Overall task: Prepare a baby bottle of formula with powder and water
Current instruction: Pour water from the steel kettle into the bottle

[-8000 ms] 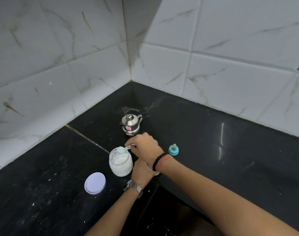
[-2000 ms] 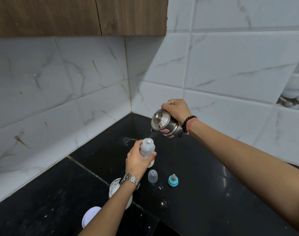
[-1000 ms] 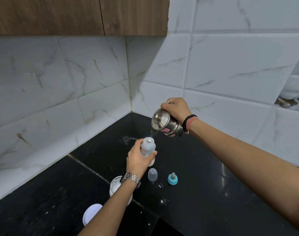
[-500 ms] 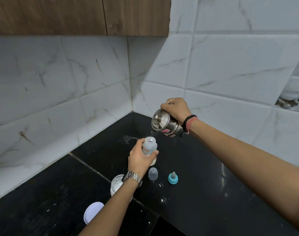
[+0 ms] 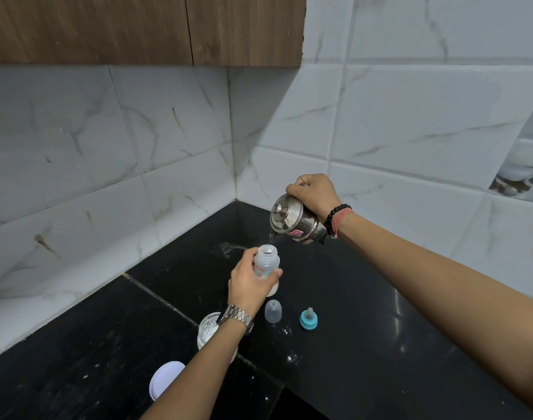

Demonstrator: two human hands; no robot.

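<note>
1. The baby bottle is held upright in mid-air above the black tabletop, its mouth open and a pale layer showing at its base.
2. The left hand has its grip wrapped round the bottle's body, thumb on the near side and fingertips showing on the far side.
3. At 1 o'clock from the bottle, the steel kettle is tipped spout-down — a thin stream of water falls from the spout toward the bottle's mouth.
4. The right hand has its grip clenched on the kettle's handle from above.
5. On the tabletop just at 6 o'clock of the bottle stands the clear cap; the teal nipple ring sits at 5 o'clock, apart from it.
6. The powder jar lies at 7 o'clock, partly hidden by the left wrist — its white lid rests flat further along the same line.
7. White specks of powder dot the tabletop near the nipple ring.
</note>
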